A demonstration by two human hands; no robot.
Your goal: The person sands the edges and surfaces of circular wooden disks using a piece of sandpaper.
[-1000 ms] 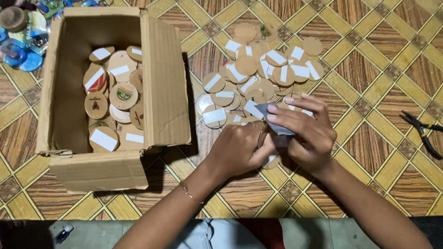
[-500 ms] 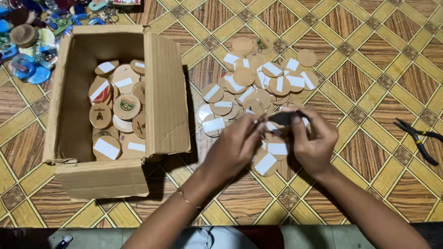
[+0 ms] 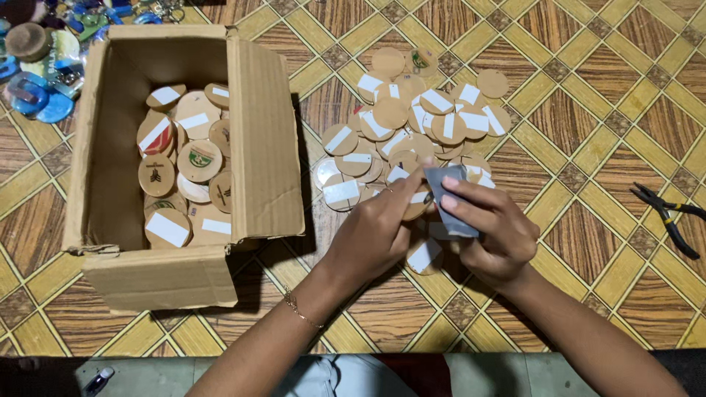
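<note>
Both hands meet over the floor pile: left hand point(image 3: 379, 220) pinches a wooden disc point(image 3: 414, 208), right hand point(image 3: 485, 231) grips a grey strip point(image 3: 450, 198) against it. Cardboard box point(image 3: 261, 140) looks partly filled, with a big loose pile of discs point(image 3: 419, 125) left to go

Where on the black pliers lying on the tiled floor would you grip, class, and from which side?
Probably the two handles of the pliers, taken from above: they lie flat on the floor, handles spread toward the right, with bare tiles around them.
</note>
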